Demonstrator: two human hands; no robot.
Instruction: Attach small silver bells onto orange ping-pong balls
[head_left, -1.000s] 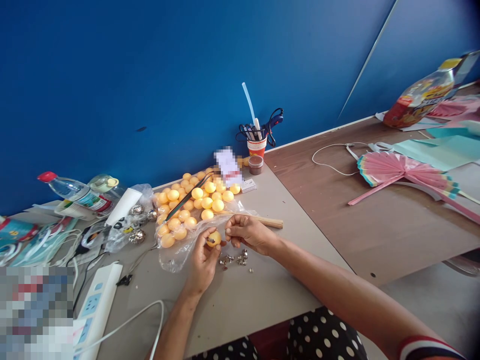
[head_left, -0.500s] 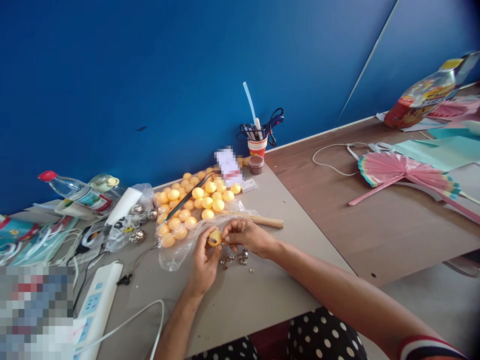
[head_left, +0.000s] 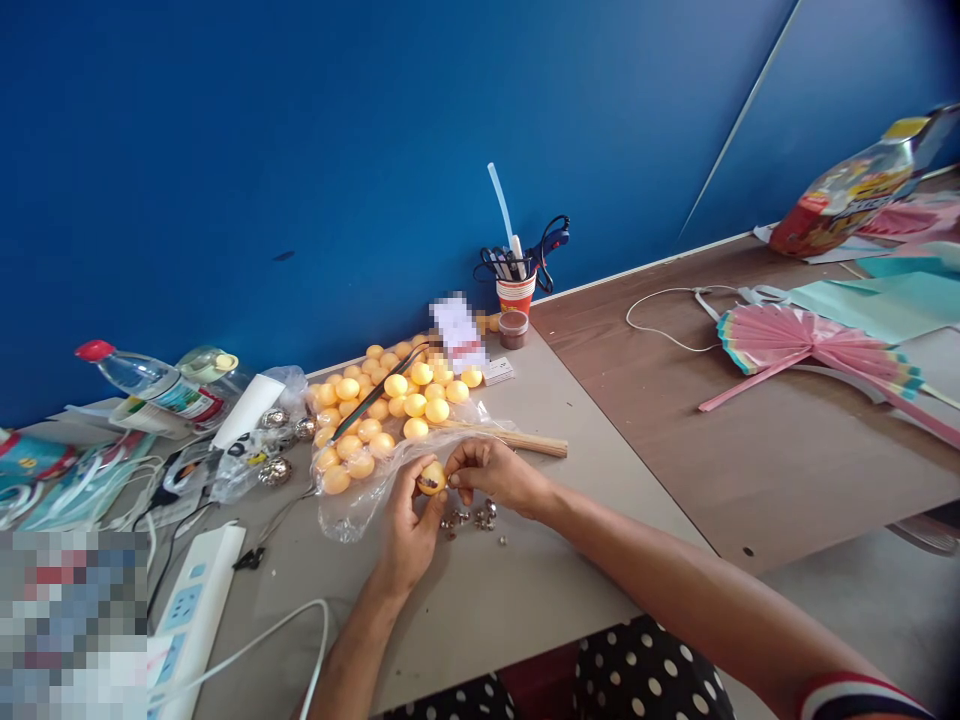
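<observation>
My left hand point(head_left: 411, 520) grips an orange ping-pong ball point(head_left: 430, 475) between thumb and fingers. Dark marks or a hole show on the ball's side. Close against the ball, my right hand point(head_left: 489, 474) is closed in a pinch; what sits between its fingertips is too small to make out. Small shiny metal bells or beads point(head_left: 486, 515) lie loose on the grey table just below the hands. Behind them, a clear plastic bag point(head_left: 349, 518) lies under and around many orange balls point(head_left: 381, 446), with dark tweezers point(head_left: 371, 408) resting across them.
Wooden sticks point(head_left: 536, 442) lie right of the balls. A paper cup point(head_left: 516, 293) of tools and a small lidded jar point(head_left: 513, 329) stand by the wall. At left are a power strip point(head_left: 196, 590), cables and a tilted bottle point(head_left: 161, 388); at right, a pink paper fan point(head_left: 810, 335).
The ball has turned slightly in my left hand, so its dark marks face more toward me. My right hand stays pinched beside it, almost unmoved.
</observation>
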